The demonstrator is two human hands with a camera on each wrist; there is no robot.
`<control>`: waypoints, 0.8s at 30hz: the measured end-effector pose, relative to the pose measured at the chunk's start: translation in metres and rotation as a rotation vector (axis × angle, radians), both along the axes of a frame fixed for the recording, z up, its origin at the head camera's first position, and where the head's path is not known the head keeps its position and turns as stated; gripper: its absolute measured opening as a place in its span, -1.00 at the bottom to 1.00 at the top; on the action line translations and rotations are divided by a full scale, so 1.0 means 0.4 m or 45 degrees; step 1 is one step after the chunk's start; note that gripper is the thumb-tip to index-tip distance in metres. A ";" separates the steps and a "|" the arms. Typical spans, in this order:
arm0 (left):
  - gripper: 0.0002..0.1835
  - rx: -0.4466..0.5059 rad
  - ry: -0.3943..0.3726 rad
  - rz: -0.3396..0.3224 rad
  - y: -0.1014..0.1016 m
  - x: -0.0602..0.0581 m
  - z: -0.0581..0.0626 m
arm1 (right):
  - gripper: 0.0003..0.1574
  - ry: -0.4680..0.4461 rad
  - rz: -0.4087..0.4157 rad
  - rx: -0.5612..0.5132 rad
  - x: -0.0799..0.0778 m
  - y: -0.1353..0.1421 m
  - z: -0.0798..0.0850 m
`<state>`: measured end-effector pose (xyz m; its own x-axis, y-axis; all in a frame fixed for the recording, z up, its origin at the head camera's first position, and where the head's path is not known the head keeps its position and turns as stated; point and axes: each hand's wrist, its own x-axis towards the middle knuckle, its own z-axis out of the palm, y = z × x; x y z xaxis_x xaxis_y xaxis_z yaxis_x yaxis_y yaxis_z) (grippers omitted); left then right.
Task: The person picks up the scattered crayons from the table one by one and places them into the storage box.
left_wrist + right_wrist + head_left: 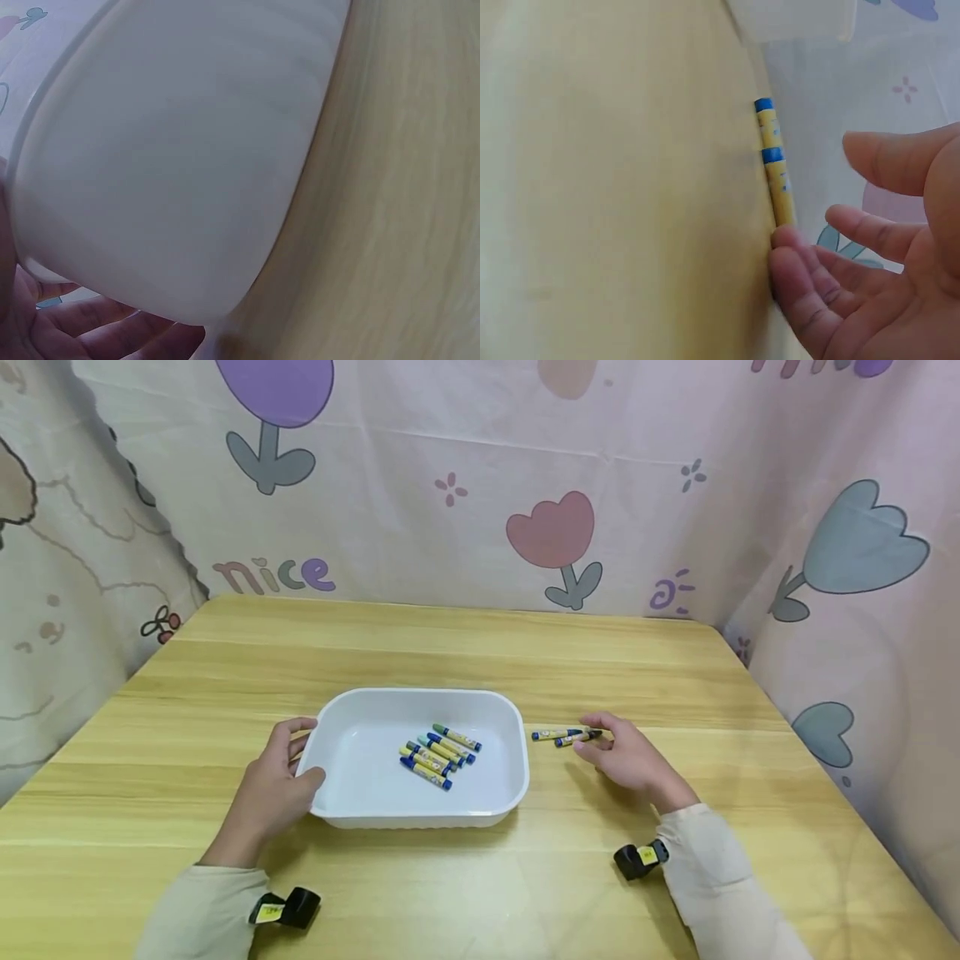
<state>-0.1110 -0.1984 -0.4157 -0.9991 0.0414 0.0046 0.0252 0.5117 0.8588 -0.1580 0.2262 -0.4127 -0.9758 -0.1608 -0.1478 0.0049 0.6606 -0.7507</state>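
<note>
A white plastic tray point(352, 810) sits on the table. Its left end is in my left hand point(273, 789), thumb over the rim and fingers around the outer wall. The left wrist view shows the tray's outer wall point(172, 165) close up. Several yellow-wrapped crayons point(426, 774) lie inside, right of its middle. To the right of the tray, two blue-ended crayons point(551, 735) lie on the table, close together. My right hand point(630, 757) is at their right ends. In the right wrist view, its fingertips point(789, 270) are right at the nearer crayon point(778, 187), with the thumb held apart.
The wooden table point(480, 647) extends behind and in front of the tray. A printed curtain point(405, 527) hangs along its back and sides. Black wrist cameras point(300, 907) are strapped over both sleeves.
</note>
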 end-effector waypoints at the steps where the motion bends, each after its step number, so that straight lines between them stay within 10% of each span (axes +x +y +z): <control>1: -0.31 -0.001 -0.001 0.000 0.001 0.000 0.000 | -0.30 -0.007 -0.007 -0.019 0.005 0.003 -0.003; 11: -0.32 0.003 0.012 0.008 0.004 -0.006 0.001 | -0.28 0.014 -0.122 -0.110 0.016 0.003 -0.030; 24: -0.32 0.030 -0.012 0.034 0.015 0.009 0.001 | -0.75 0.422 -0.183 0.209 0.024 -0.020 -0.078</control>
<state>-0.1074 -0.1923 -0.4154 -0.9999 0.0146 -0.0041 0.0036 0.4917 0.8708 -0.1482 0.2180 -0.4438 -0.9859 -0.0199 0.1664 -0.1190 0.7823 -0.6114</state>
